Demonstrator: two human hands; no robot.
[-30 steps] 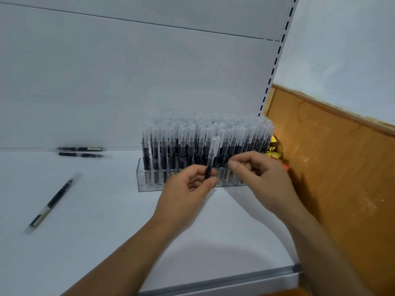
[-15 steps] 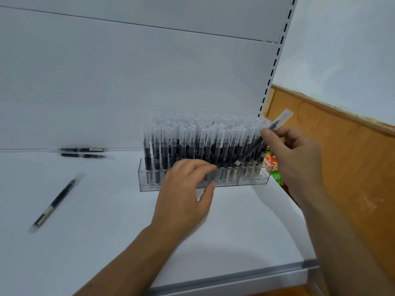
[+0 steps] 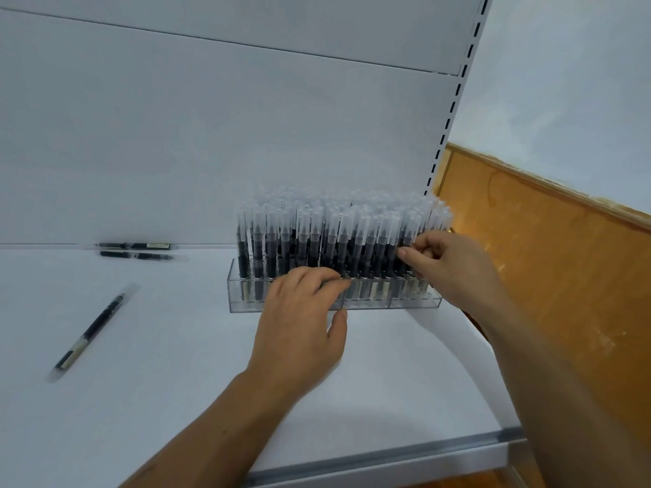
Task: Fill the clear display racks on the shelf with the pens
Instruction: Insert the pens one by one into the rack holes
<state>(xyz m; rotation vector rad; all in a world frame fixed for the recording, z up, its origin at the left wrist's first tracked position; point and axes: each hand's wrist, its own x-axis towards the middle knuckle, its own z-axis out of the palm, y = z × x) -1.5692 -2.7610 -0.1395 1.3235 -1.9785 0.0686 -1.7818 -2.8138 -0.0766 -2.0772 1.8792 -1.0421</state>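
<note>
The clear rack [image 3: 241,306] stands on the white shelf [image 3: 176,375], towards its right rear, packed with upright capped pens [image 3: 310,237].

Left hand [image 3: 303,322]: fingers rest on the rack's front top edge, thumb apart just beside the front wall. The grip is relaxed and holds nothing.

Right hand [image 3: 454,265]: fingers are curled at the rack's right end, the grip narrow and pinching one upright pen [image 3: 408,234] among the front rows.

A loose pen [image 3: 90,332] lies at front left. Two more pens [image 3: 135,251] lie side by side at the rear wall.
</note>
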